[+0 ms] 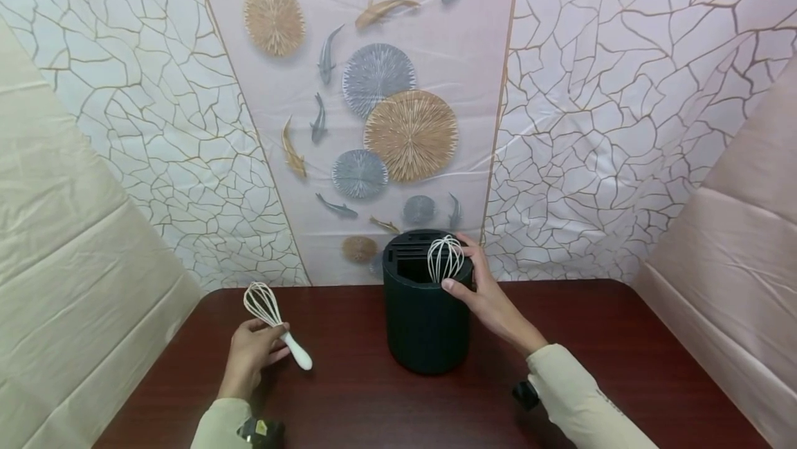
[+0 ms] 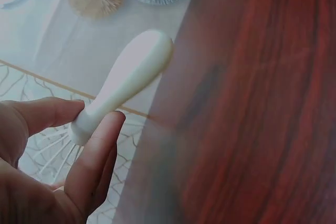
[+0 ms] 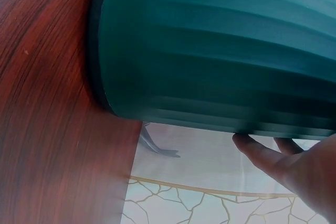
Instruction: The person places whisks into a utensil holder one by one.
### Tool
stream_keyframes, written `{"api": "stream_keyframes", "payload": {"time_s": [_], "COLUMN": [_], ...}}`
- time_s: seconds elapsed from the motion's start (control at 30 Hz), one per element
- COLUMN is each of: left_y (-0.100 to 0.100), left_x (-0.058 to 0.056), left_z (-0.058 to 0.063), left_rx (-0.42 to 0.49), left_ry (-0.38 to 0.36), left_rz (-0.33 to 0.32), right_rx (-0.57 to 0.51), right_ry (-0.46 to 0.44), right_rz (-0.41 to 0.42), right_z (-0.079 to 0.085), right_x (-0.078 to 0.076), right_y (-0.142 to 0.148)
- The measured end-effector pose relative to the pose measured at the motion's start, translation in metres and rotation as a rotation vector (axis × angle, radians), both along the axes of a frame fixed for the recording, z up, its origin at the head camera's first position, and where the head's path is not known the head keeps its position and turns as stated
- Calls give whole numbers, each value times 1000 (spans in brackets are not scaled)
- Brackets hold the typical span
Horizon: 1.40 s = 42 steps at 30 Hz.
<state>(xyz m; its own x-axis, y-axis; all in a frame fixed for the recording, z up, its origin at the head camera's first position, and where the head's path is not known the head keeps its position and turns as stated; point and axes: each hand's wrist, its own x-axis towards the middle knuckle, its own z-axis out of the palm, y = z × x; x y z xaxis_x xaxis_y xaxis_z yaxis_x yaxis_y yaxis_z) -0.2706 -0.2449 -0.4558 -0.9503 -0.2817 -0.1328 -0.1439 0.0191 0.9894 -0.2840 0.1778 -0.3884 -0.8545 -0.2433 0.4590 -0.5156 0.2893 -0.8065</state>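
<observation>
My left hand (image 1: 252, 353) pinches a whisk (image 1: 299, 352) with white wires and a white handle, at the neck between thumb and fingers. Its wires point up and away, while the handle (image 2: 134, 69) slants down to the right in the head view. A dark green ribbed utensil holder (image 1: 426, 331) stands upright at the back of the table. Over its right side, my right hand (image 1: 492, 304) grips near the rim, thumb in front and fingers round the far side. A second whisk (image 1: 445, 259) stands in the holder, wires up, its handle hidden inside.
The holder has a slotted section (image 1: 414, 250) at the back of its top. Below both hands spreads a dark red wooden table (image 1: 349, 393). Patterned fabric (image 1: 398, 158) hangs right behind the table's back edge, and pale padded panels (image 1: 716, 297) flank both sides.
</observation>
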Motion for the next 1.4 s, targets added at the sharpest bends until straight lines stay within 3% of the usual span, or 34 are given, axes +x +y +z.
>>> {"api": "stream_keyframes", "payload": {"time_s": [0.33,0.63,1.03,1.4], "left_y": [9,17,27,38], "left_x": [6,5,0,2], "left_z": [18,36,50,64], "left_rx": [28,-14,-35,-38], "left_ry": [14,35,82,156], "left_rz": [-30,-66,-88,-140], "right_rx": [-14,-21,-30,-32], "right_ry": [-1,3,-4,12], "right_rz": [17,25,31,32], "right_z": [-1,-2,-2,-2], "right_x": [-1,-1,-3,-2], "right_y": [0,1,2,2]}}
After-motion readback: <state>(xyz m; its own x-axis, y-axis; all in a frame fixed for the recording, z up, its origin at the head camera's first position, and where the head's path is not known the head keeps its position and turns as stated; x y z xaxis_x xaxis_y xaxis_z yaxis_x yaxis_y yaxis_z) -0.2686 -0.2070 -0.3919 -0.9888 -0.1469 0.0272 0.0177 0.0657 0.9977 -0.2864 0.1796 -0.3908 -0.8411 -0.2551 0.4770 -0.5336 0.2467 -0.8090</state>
